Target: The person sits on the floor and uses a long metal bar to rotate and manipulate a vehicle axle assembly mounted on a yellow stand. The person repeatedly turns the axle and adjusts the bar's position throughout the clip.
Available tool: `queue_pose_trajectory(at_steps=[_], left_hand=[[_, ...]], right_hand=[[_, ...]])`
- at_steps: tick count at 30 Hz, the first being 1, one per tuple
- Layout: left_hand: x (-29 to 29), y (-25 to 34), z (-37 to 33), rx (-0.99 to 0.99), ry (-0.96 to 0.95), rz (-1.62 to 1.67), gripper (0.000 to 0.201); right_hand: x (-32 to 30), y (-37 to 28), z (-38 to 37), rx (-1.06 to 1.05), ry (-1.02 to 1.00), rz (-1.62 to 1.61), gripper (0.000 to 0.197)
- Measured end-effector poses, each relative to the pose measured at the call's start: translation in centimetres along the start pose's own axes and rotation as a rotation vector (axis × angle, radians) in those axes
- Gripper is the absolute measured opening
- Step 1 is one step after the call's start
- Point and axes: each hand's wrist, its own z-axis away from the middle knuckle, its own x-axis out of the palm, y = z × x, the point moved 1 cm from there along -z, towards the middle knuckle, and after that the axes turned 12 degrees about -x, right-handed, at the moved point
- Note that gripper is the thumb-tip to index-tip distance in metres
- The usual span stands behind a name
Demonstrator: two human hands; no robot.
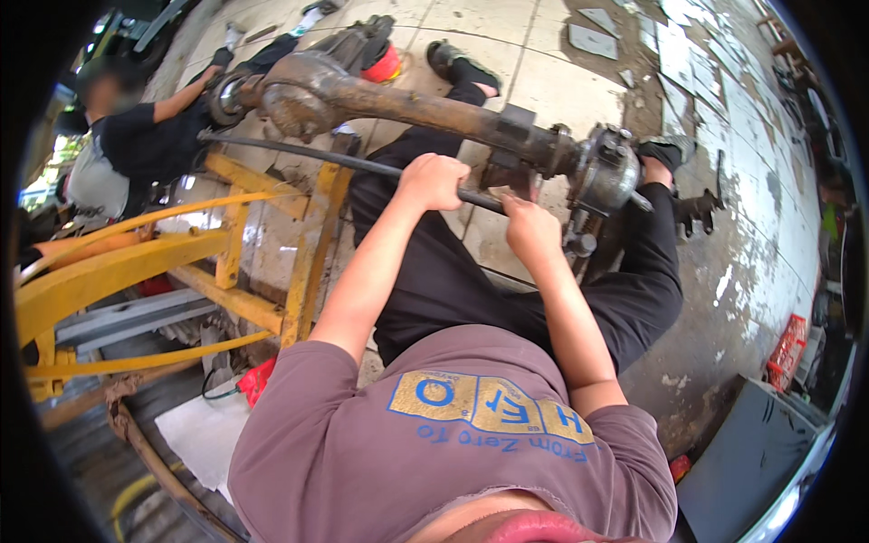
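Observation:
A long dark metal bar slants across in front of me, its far end by the co-worker at the left. My left hand is closed around it near the middle of the view. Farther right, my right hand grips its near end. Just beyond the bar lies a rusty vehicle axle housing, with a bulging differential at its left part. At its right end sits a round metal hub assembly between my spread legs. Both hands are apart from the housing.
At left stands a yellow metal frame. Beyond it a seated co-worker has a hand at the axle's left end. A red container stands behind the axle. Broken tiles lie far right, a grey box near right.

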Motion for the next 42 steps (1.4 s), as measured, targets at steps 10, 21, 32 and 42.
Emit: queue_pose_trajectory(at_steps=[10, 21, 32, 42], left_hand=[[0.1, 0.1, -1.5, 0.044, 0.031, 0.02, 0.021], [0.3, 0.2, -0.2, -0.006, -0.011, 0.028, 0.021], [-0.3, 1.1, -0.5, 0.006, 0.003, 0.033, 0.025], [0.1, 0.9, -0.4, -0.014, 0.004, 0.01, 0.018]], right_hand=[[-0.4, 0.9, -0.6, 0.019, 0.034, -0.059, 0.046], [-3.2, -0.4, 0.7, 0.053, -0.113, 0.017, 0.038], [-0.1, 0.9, 2.0, -0.047, 0.149, -0.044, 0.059], [1.2, 1.0, 0.9, -0.133, 0.124, -0.088, 0.052]])
